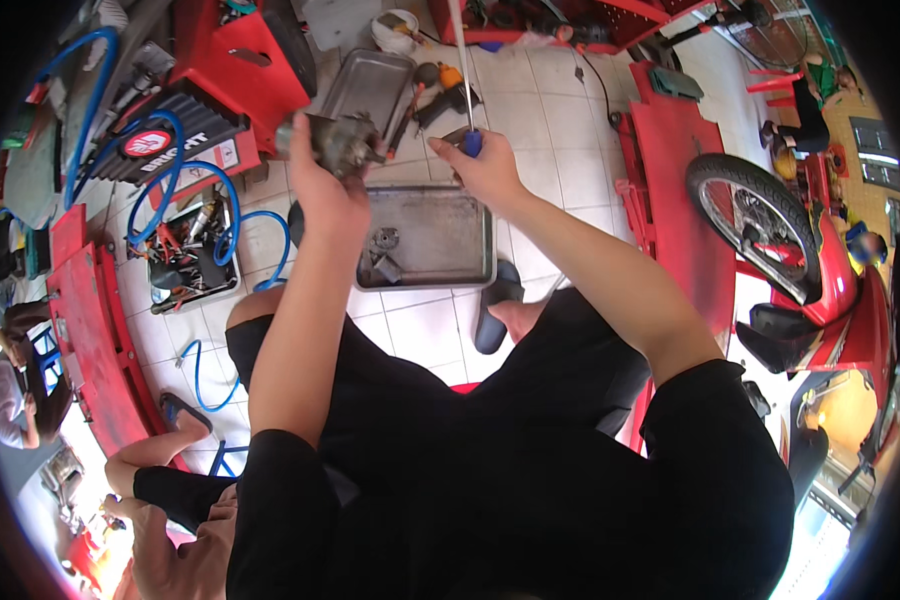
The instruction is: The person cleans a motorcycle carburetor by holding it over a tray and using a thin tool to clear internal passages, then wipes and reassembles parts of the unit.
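Note:
My left hand [332,200] is closed around a dull grey cast-metal engine part [348,143], held up above the far left of a metal tray [440,225]. The part's exact kind cannot be made out. In my right hand [490,172] is a screwdriver, its blue handle [473,144] between my fingers and its long thin shaft [462,70] pointing up and away. The shaft stands apart from the engine part. In the tray lie a round metal piece [384,240] and a small metal cup-shaped piece [387,268].
Beyond are another tray [365,85] and loose tools [450,105] on the tiled floor. A tool bin [195,255] and coiled blue hose [235,205] lie left. Red lift platforms [680,200] flank me; a motorcycle wheel [755,225] stands right. Another person's hand [175,545] shows lower left.

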Demonstrator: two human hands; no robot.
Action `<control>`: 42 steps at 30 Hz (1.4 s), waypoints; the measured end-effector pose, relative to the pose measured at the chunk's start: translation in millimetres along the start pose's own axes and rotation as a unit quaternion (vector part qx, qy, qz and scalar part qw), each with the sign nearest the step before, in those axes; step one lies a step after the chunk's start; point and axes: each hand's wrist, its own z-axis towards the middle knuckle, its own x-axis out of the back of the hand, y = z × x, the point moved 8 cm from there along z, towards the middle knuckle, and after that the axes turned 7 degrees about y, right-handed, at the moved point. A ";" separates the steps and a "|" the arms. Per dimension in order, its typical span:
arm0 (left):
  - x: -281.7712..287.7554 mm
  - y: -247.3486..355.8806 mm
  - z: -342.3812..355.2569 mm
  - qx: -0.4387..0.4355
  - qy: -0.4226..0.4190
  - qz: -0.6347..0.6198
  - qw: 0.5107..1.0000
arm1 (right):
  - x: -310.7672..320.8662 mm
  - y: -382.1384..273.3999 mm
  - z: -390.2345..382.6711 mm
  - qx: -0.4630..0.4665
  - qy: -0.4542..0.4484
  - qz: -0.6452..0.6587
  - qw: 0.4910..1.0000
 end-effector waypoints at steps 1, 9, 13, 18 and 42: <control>-4.9 1.9 -2.4 0.020 0.013 -0.015 1.000 | 11.7 29.2 12.0 0.039 0.041 -0.100 0.993; -1.2 21.6 -1.0 0.026 0.034 -0.089 0.995 | 18.6 278.8 -30.6 -0.224 0.074 -0.357 0.904; -10.6 31.0 -1.9 0.021 0.019 -0.090 0.996 | 23.3 336.2 -44.6 -0.207 0.129 -0.372 0.896; 8.0 33.6 9.6 0.014 0.054 -0.110 0.992 | 14.0 338.4 -33.8 -0.216 0.122 -0.350 0.903; 8.4 9.6 24.8 0.147 0.018 -0.194 0.970 | 53.1 -72.0 -9.2 0.032 -0.123 -0.073 0.989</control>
